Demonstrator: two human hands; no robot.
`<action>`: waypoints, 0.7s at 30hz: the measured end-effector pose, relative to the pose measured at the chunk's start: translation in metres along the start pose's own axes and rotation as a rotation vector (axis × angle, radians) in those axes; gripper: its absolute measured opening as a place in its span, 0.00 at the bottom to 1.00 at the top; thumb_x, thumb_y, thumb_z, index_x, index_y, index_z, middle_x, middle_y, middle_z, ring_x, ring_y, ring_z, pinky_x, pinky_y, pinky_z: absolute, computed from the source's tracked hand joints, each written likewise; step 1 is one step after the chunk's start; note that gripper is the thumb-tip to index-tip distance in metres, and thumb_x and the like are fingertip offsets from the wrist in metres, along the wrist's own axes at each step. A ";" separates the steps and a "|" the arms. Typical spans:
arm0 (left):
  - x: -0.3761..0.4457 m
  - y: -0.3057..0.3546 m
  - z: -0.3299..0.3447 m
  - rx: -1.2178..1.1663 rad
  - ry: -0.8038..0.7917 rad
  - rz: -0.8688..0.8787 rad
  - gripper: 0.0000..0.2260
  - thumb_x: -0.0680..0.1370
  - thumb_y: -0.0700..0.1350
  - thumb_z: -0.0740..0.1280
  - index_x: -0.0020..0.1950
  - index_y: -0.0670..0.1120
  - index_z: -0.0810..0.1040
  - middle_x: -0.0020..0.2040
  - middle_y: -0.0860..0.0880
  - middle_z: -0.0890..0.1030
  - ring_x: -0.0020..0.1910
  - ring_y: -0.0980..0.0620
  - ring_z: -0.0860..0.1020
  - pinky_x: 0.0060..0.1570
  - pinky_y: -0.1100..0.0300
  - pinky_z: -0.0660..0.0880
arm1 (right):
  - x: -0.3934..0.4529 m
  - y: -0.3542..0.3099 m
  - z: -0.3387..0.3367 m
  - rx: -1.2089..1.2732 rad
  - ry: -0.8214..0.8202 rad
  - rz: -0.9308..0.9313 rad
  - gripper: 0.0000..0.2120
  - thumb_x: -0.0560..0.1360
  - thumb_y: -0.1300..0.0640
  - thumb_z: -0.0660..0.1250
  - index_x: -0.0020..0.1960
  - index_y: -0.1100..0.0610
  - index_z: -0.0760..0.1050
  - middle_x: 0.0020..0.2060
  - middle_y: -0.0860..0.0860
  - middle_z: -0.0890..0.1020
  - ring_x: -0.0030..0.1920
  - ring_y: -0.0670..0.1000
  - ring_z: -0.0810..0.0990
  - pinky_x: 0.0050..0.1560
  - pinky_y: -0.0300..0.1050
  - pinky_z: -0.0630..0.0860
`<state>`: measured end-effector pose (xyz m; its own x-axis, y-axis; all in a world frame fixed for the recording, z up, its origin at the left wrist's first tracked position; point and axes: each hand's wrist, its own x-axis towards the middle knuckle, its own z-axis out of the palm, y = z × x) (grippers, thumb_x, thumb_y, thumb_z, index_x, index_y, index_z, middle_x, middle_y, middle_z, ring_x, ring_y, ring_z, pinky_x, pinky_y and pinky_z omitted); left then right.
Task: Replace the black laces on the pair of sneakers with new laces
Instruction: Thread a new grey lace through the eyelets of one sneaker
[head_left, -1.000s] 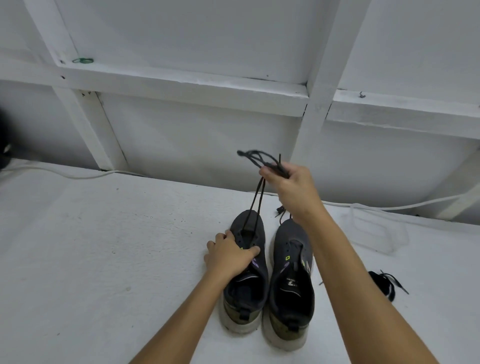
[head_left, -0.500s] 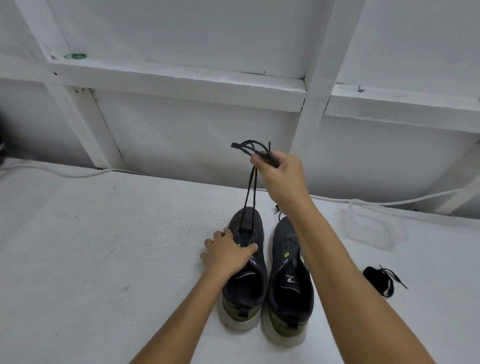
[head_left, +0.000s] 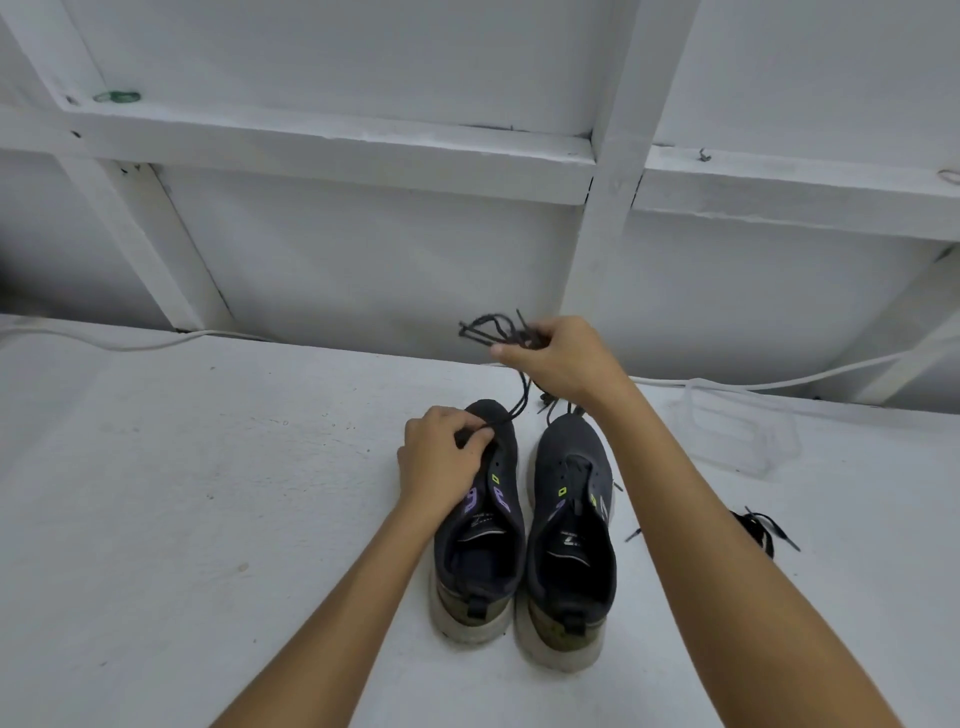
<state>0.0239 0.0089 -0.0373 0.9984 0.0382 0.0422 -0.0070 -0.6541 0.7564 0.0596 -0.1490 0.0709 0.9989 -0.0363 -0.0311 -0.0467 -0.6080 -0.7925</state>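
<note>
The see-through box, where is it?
In the head view, the box sits on the white table at the right, against the back wall, past the right sneaker and behind the bundle of black lace.

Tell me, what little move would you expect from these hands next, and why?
Probably the right hand lifts up and away so the last of the black lace slides out of the left sneaker. That hand already holds most of the lace bunched above the shoes, only one strand still runs down to the toe end, and the left hand pinches it there while resting on the shoe.
</note>
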 end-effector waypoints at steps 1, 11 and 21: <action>0.002 -0.001 -0.003 -0.074 -0.008 -0.021 0.05 0.78 0.53 0.69 0.49 0.54 0.82 0.53 0.55 0.81 0.57 0.51 0.76 0.54 0.55 0.73 | 0.001 0.008 0.004 -0.047 0.022 0.010 0.17 0.72 0.42 0.76 0.46 0.56 0.81 0.35 0.49 0.80 0.37 0.50 0.77 0.38 0.45 0.74; 0.010 0.007 -0.038 -0.630 -0.164 -0.270 0.09 0.82 0.47 0.63 0.43 0.49 0.78 0.45 0.53 0.82 0.44 0.54 0.76 0.43 0.59 0.69 | -0.029 0.051 0.045 -0.411 0.095 0.087 0.11 0.74 0.42 0.71 0.46 0.49 0.84 0.44 0.48 0.84 0.50 0.53 0.81 0.44 0.43 0.72; 0.017 0.014 -0.047 -0.417 -0.319 0.066 0.09 0.81 0.53 0.66 0.55 0.59 0.85 0.56 0.59 0.80 0.57 0.65 0.77 0.55 0.71 0.71 | -0.034 0.045 0.066 -0.047 -0.184 -0.022 0.06 0.75 0.54 0.71 0.41 0.46 0.81 0.36 0.43 0.80 0.38 0.42 0.76 0.43 0.38 0.72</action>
<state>0.0383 0.0363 0.0045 0.9623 -0.2668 -0.0533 -0.0270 -0.2885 0.9571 0.0242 -0.1226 -0.0036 0.9843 0.1206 -0.1289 -0.0214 -0.6435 -0.7651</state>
